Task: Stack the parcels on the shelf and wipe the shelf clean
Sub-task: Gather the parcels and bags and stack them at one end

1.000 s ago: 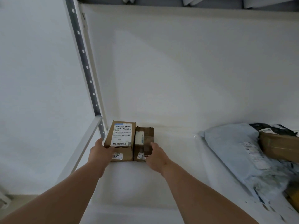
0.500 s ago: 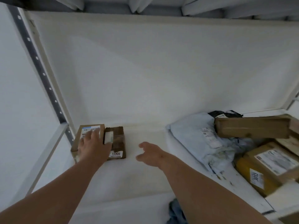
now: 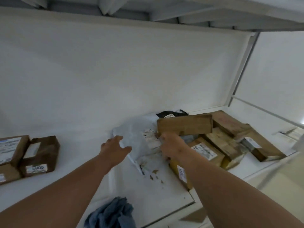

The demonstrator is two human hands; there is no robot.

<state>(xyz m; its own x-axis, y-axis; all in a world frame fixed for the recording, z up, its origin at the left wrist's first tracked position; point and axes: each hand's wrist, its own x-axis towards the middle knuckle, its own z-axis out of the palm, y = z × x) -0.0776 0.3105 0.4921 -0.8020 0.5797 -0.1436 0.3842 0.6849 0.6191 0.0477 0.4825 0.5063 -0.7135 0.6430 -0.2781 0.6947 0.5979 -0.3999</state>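
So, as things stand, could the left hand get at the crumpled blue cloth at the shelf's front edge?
Probably yes. The crumpled blue cloth lies bare on the white shelf just beside the left forearm, with nothing on it. The left hand, open at the grey plastic mailer bag, would only need to draw back.

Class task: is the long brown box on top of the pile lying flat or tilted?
Tilted. The long brown box leans across the white mailer bag and the other cartons.

a plain white wall (image 3: pixel 115 71) fills my view, a grey upright post (image 3: pixel 243 68) rises at two o'clock, and the ribbed underside of the upper board (image 3: pixel 164 12) runs across twelve o'clock.
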